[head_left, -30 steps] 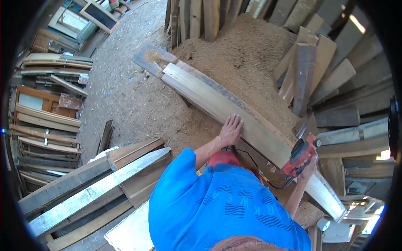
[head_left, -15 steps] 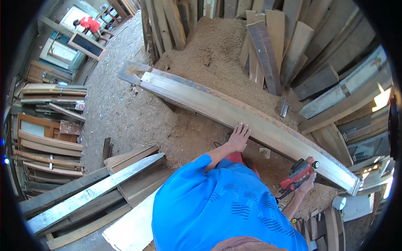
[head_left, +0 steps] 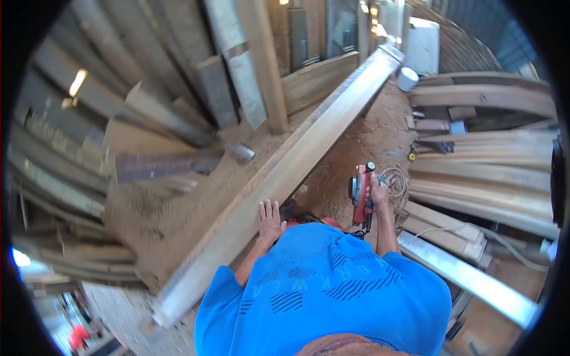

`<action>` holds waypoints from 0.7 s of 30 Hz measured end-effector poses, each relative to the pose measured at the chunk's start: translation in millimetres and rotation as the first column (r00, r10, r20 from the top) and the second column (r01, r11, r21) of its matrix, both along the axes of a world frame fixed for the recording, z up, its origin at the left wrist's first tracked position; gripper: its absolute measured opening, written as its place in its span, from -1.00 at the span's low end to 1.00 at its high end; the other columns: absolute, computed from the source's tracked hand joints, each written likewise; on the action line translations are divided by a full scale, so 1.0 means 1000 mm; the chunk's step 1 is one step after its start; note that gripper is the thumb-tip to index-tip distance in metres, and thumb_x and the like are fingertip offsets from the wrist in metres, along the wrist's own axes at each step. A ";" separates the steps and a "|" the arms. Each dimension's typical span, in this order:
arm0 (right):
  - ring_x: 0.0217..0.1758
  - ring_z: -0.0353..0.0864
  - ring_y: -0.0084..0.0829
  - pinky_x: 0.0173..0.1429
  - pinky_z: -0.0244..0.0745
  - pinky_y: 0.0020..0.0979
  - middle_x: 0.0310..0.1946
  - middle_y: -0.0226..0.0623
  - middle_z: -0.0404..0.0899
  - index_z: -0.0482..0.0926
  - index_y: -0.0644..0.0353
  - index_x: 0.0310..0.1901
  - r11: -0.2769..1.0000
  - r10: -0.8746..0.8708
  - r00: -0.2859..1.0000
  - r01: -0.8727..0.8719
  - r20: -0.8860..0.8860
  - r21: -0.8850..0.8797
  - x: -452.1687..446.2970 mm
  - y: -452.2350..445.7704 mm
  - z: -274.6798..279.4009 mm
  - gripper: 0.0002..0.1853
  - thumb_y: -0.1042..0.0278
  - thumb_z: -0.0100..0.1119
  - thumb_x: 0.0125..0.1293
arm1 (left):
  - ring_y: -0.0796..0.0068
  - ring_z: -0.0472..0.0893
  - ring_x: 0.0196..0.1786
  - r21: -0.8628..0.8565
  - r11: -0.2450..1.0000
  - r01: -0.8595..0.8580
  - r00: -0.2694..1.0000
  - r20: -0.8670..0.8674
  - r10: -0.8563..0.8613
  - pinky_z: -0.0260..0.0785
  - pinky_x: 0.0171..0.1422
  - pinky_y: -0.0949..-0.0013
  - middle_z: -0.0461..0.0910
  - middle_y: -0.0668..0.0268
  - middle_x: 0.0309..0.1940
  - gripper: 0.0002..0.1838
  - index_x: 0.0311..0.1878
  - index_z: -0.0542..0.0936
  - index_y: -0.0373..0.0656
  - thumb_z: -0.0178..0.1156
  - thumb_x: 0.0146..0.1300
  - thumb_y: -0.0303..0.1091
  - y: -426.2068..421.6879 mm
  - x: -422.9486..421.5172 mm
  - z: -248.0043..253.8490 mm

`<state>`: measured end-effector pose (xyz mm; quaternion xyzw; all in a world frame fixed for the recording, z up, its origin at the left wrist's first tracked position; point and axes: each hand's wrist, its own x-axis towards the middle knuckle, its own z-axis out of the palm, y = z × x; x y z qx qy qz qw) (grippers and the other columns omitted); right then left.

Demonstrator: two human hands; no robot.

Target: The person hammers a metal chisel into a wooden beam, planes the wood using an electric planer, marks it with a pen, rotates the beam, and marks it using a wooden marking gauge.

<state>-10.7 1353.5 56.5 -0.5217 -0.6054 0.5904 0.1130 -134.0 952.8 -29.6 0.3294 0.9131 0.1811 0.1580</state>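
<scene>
A long pale wooden plank [head_left: 306,153] lies slantwise in front of me, over a rougher board along its far edge. My left hand [head_left: 271,221] rests flat on it with the fingers spread. In my right hand [head_left: 380,194] is a red and black electric planer [head_left: 360,202], gripped by its handle. The planer is held to the right of the plank, apart from it, above the sawdust-covered ground. A cord runs from its rear end, near my blue shirt.
Stacked timber [head_left: 487,151] fills the right side, with a coiled cable [head_left: 395,181] beside it. A white bucket [head_left: 407,79] stands near the plank's far end. Upright boards [head_left: 261,65] lean at the back left. A pale board [head_left: 469,279] lies at lower right.
My view has swung to the right. The planer has moved away from the plank's near edge and is now held upright beside me. My left hand still lies on the plank.
</scene>
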 end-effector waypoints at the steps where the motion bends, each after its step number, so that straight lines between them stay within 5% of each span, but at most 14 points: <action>1: -0.65 0.48 -0.57 -0.59 0.45 -0.41 -0.60 -0.49 0.48 0.56 0.05 -0.23 0.999 -0.053 0.999 0.054 0.008 -0.011 0.005 0.002 -0.005 -0.59 -0.17 0.13 0.50 | -0.42 -0.07 0.63 0.018 0.998 0.059 0.998 0.019 -0.059 -0.22 0.67 -0.32 0.02 -0.31 0.57 -0.03 0.57 0.14 -0.35 0.34 0.18 -0.12 0.008 -0.016 0.000; 4: -0.66 0.48 -0.57 -0.60 0.45 -0.40 -0.60 -0.49 0.48 0.56 0.06 -0.23 0.980 -0.200 0.972 0.201 0.121 0.003 0.021 0.021 -0.021 -0.59 -0.16 0.14 0.49 | -0.41 -0.12 0.64 0.050 0.967 0.249 0.968 -0.006 -0.249 -0.26 0.69 -0.27 -0.03 -0.31 0.59 -0.01 0.57 0.11 -0.41 0.33 0.18 -0.14 0.045 -0.062 -0.003; 10: -0.64 0.51 -0.54 -0.59 0.42 -0.43 -0.58 -0.43 0.48 0.61 0.13 -0.14 0.890 -0.457 0.890 0.457 0.013 0.001 0.053 0.005 -0.022 -0.57 -0.14 0.14 0.49 | -0.36 -0.16 0.67 0.024 0.868 0.496 0.868 -0.034 -0.495 -0.29 0.71 -0.22 -0.09 -0.29 0.62 -0.01 0.58 0.09 -0.42 0.25 0.24 -0.04 0.104 -0.135 -0.031; 21: -0.68 0.51 -0.47 -0.65 0.45 -0.35 -0.61 -0.39 0.46 0.54 0.12 -0.26 0.788 -0.606 0.789 0.613 0.103 -0.056 0.080 0.077 -0.046 -0.55 -0.17 0.18 0.46 | -0.37 -0.20 0.67 0.021 0.882 0.470 0.880 -0.082 -0.467 -0.39 0.71 -0.22 -0.11 -0.30 0.62 0.01 0.61 0.06 -0.36 0.25 0.24 0.00 0.241 -0.171 -0.036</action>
